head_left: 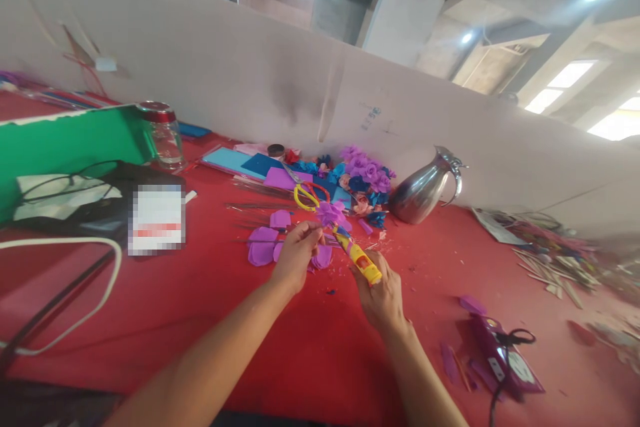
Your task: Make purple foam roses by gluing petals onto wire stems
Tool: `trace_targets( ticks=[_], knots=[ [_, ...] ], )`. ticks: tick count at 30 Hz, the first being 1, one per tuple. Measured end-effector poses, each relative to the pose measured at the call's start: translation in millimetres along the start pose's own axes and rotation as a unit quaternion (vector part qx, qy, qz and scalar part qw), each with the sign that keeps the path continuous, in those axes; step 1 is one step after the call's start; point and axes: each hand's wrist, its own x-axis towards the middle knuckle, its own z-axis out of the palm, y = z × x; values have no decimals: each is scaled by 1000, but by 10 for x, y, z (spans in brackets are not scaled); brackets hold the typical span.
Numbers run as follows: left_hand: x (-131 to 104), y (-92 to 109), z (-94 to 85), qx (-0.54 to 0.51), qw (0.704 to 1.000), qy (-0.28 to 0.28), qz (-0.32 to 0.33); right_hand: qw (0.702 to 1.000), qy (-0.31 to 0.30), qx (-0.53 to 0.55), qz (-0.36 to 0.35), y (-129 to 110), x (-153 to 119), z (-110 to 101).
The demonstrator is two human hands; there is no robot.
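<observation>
My left hand (pixel 297 255) is closed in a pinch around a thin stem, which ends in a purple paper flower (pixel 332 213) to its right. Fingers of my right hand (pixel 384 293) wrap round a yellow glue gun (pixel 361 259), its blue tip close beneath the flower. Cut purple petals (pixel 263 248) lie on the red table just left of and beneath my left hand. Scissors with yellow and red handles (pixel 306 197) rest beyond the hands, near finished purple flowers (pixel 367 168) and blue and pink ones.
A steel jug (pixel 421 187) stands behind at right, a glass jar (pixel 165 137) at left. The red table (pixel 210 307) also holds a white cable (pixel 113 287), a purple pouch (pixel 510 360) with black scissors on it, and sticks (pixel 555 273) at far right.
</observation>
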Motion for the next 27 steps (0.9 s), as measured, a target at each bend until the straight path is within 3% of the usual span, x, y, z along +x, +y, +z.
trace_targets(
  ticks=[7, 20, 27],
  knots=[
    [-9, 37, 12, -18, 1000, 5, -3, 1000, 18, 20, 0, -10, -4, -27],
    [1, 14, 4, -26, 999, 1, -19, 1000, -7, 10, -3, 10, -9, 17],
    [-14, -2, 3, 3, 1000, 1, 11, 1000, -13, 3, 3, -7, 8, 3]
  ],
)
